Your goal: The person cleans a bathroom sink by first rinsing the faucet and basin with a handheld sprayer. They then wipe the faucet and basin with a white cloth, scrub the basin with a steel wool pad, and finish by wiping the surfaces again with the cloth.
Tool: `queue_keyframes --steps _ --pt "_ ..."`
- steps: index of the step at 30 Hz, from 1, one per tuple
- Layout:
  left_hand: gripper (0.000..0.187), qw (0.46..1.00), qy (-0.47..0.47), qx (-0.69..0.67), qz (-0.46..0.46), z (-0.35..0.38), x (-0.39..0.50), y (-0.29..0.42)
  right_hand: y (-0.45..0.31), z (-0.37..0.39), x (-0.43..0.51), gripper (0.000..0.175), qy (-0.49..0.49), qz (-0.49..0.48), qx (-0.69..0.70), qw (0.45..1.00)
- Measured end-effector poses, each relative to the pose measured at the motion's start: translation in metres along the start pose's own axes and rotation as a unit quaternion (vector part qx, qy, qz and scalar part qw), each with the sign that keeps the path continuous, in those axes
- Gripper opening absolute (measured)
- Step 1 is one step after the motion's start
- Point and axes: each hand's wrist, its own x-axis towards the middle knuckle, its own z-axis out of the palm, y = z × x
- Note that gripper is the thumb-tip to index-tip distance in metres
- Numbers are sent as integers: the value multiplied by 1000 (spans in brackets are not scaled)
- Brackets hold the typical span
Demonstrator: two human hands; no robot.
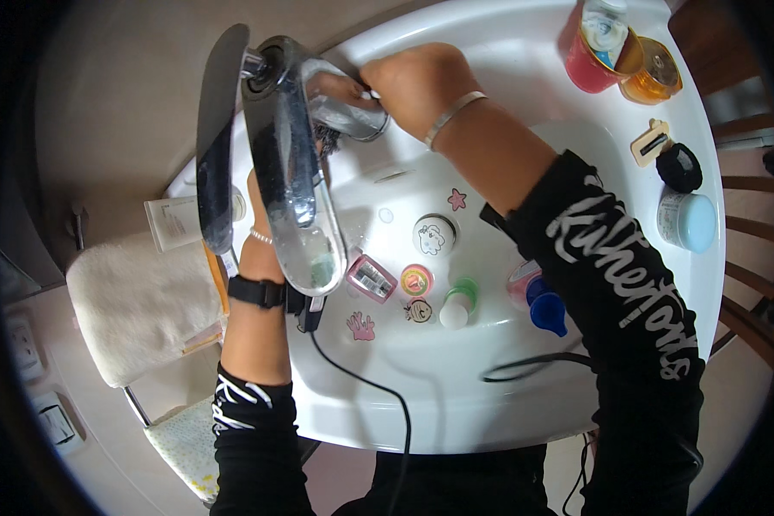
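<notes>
My right hand (pixel 422 74), with a silver bangle at its wrist, is curled beside the base of the chrome faucet (pixel 277 161). A small white tip (pixel 371 95) shows at its fingers, but what it belongs to is hidden. The faucet covers most of my left hand (pixel 258 200), so its fingers and any grip are out of sight. Dark bristles (pixel 327 137) poke out behind the faucet, between the two hands. Below, the white washbasin (pixel 361 393) holds a pink bottle (pixel 372 278), a small round pink container (pixel 416 280) and a green bottle with a white cap (pixel 459 303).
A pink bottle with a blue top (pixel 547 309) is partly behind my right sleeve. Along the right rim stand a red cup (pixel 587 64), an amber jar (pixel 651 71) and a light blue jar (pixel 687 222). A white tube (pixel 174 222) and towels (pixel 145 309) are at left. Black cables (pixel 406 413) hang across.
</notes>
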Motion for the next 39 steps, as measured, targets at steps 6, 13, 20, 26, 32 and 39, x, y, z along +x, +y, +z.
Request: queue_keyframes --steps 6,13,20,26,32,39 --pt "13 996 45 56 43 6 6 2 14 -2 -18 12 6 -3 13 1000" --pt "16 973 -26 -183 -140 0 -4 5 0 3 -1 13 41 0 -8 999" --pt "19 995 62 62 49 4 8 14 12 -2 -19 11 -7 8 45 999" --pt "14 997 -4 -35 -74 -4 2 24 3 4 -2 13 23 2 -17 1000" --pt "18 998 29 -2 -53 8 10 13 10 -1 -18 11 34 -13 20 999" --pt "12 994 -65 -25 -85 -9 -26 8 -5 -7 4 15 -34 35 24 999"
